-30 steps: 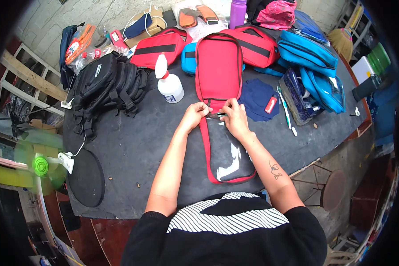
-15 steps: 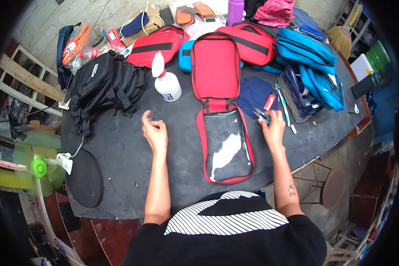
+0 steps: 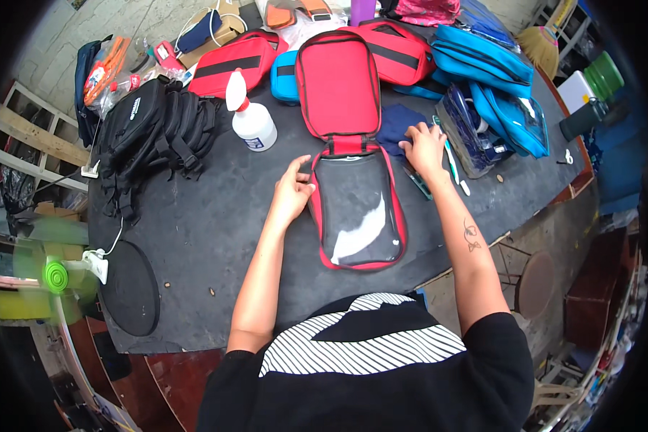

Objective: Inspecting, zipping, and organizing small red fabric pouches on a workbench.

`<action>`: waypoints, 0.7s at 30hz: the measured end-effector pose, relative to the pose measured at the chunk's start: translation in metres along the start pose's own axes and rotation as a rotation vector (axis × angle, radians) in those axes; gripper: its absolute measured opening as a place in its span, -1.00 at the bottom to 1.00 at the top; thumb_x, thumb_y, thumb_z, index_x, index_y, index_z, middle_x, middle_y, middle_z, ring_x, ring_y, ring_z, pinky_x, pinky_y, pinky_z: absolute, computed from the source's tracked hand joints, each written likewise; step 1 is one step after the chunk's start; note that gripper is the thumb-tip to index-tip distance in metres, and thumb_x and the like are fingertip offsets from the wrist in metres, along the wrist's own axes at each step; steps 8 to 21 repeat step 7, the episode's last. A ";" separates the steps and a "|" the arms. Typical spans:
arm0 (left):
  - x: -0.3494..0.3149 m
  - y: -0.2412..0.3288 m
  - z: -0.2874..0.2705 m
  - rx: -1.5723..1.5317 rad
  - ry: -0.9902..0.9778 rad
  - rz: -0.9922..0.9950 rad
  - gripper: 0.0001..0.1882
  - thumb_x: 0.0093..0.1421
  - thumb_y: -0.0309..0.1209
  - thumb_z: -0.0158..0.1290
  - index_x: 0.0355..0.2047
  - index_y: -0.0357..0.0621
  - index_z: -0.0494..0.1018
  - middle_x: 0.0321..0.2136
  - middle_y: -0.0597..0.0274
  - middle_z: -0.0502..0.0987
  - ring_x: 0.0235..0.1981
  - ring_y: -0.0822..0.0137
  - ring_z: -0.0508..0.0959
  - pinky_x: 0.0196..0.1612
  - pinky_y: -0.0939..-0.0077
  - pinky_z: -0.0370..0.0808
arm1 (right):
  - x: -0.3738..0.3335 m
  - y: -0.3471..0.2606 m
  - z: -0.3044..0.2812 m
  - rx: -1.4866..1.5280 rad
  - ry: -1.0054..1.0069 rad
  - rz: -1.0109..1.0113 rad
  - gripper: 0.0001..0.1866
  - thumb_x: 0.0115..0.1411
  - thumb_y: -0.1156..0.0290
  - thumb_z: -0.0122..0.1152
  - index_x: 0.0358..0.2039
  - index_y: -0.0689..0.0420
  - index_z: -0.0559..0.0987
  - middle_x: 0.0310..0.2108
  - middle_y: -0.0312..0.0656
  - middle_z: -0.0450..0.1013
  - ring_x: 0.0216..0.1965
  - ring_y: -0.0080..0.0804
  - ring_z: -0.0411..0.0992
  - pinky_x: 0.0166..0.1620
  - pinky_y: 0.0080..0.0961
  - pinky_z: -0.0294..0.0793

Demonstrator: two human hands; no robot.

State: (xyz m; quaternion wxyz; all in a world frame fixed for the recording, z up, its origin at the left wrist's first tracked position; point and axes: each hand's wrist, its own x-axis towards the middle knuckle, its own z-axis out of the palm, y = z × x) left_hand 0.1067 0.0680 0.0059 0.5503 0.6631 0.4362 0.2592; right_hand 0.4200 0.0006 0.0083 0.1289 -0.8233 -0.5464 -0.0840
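Observation:
A red case [image 3: 338,86] lies unfolded in front of me, its clear-windowed panel [image 3: 349,205] nearest to my body. My left hand [image 3: 293,193] is at this panel's left edge, fingers apart and thumb close to the red trim. To the right of the case, my right hand [image 3: 426,153] has its bent fingers on a crumpled navy cloth [image 3: 397,128] and seems to grip it. The palm hides what lies under it. Below that hand, green-handled snips [image 3: 418,184] rest on the table. A toothbrush-like white and teal stick [image 3: 454,167] lies beside the right wrist.
A white spray bottle [image 3: 253,128] stands left of the case, near black backpacks [image 3: 155,122]. Red cases [image 3: 237,65] and blue cases [image 3: 482,61] line the back. A dark clear-sided pouch [image 3: 468,137] sits at right; a clip-on fan [image 3: 55,275] spins at left.
My right hand has let go of the snips and moved up onto the navy cloth, which looks more bunched. My left hand has come right to the case's edge. The view has shifted slightly.

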 end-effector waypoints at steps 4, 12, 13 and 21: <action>0.001 -0.005 -0.017 0.037 0.218 0.132 -0.37 0.06 -0.46 0.23 0.16 -0.14 0.33 -0.12 0.00 0.50 -0.28 0.33 0.56 -0.20 0.48 0.51 | 0.029 0.009 -0.008 0.074 0.017 0.111 -0.67 -0.11 0.16 0.44 -0.33 0.02 0.65 -0.28 -0.24 0.58 -0.13 -0.11 0.44 -0.07 -0.10 0.34; 0.011 -0.002 -0.038 0.197 0.523 0.355 -0.40 0.08 -0.43 0.22 0.16 -0.13 0.34 -0.07 0.03 0.47 -0.18 0.28 0.55 -0.14 0.48 0.49 | 0.048 0.033 -0.019 0.440 0.078 0.203 -0.64 -0.15 0.10 0.48 -0.38 0.03 0.67 -0.29 -0.11 0.58 -0.09 -0.08 0.41 -0.02 -0.04 0.25; 0.011 -0.002 -0.038 0.197 0.523 0.355 -0.40 0.08 -0.43 0.22 0.16 -0.13 0.34 -0.07 0.03 0.47 -0.18 0.28 0.55 -0.14 0.48 0.49 | 0.048 0.033 -0.019 0.440 0.078 0.203 -0.64 -0.15 0.10 0.48 -0.38 0.03 0.67 -0.29 -0.11 0.58 -0.09 -0.08 0.41 -0.02 -0.04 0.25; 0.011 -0.002 -0.038 0.197 0.523 0.355 -0.40 0.08 -0.43 0.22 0.16 -0.13 0.34 -0.07 0.03 0.47 -0.18 0.28 0.55 -0.14 0.48 0.49 | 0.048 0.033 -0.019 0.440 0.078 0.203 -0.64 -0.15 0.10 0.48 -0.38 0.03 0.67 -0.29 -0.11 0.58 -0.09 -0.08 0.41 -0.02 -0.04 0.25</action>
